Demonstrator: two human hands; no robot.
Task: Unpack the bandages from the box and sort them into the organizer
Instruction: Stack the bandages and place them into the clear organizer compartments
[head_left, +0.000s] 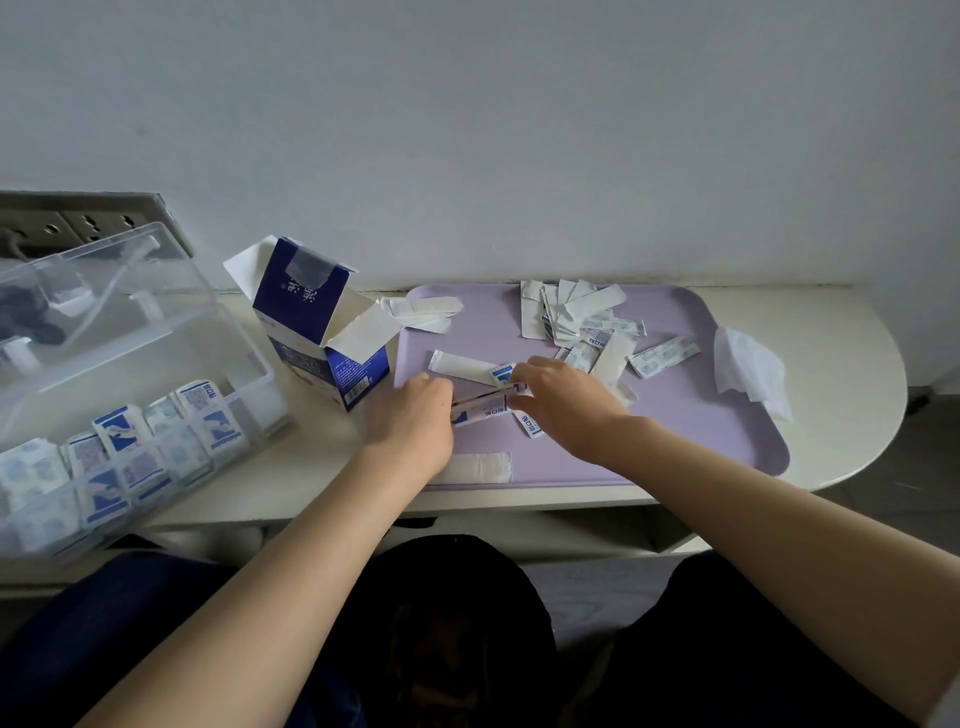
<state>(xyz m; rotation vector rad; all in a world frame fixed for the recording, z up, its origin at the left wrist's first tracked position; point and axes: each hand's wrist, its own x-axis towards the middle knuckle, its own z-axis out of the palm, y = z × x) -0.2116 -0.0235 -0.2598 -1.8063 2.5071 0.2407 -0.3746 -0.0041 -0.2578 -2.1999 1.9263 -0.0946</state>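
My left hand (413, 415) and my right hand (563, 397) both pinch one small stack of blue-and-white bandages (488, 404) held just above the lilac tray (727, 415). The blue and white bandage box (317, 322) stands open at the tray's left edge. A clear plastic organizer (104, 364) sits at the far left, its lid raised, with several folded bandages packed in its front compartments (130, 457). Loose bandages (597, 327) lie heaped at the back of the tray. A long white strip (465, 364) lies just beyond my hands.
A crumpled white tissue (748, 369) lies on the tray's right edge. One bandage (480, 466) overhangs the tray's front rim. White backing papers (421, 312) lie behind the box. A power strip (78, 226) sits behind the organizer. The white table ends in a rounded edge at right.
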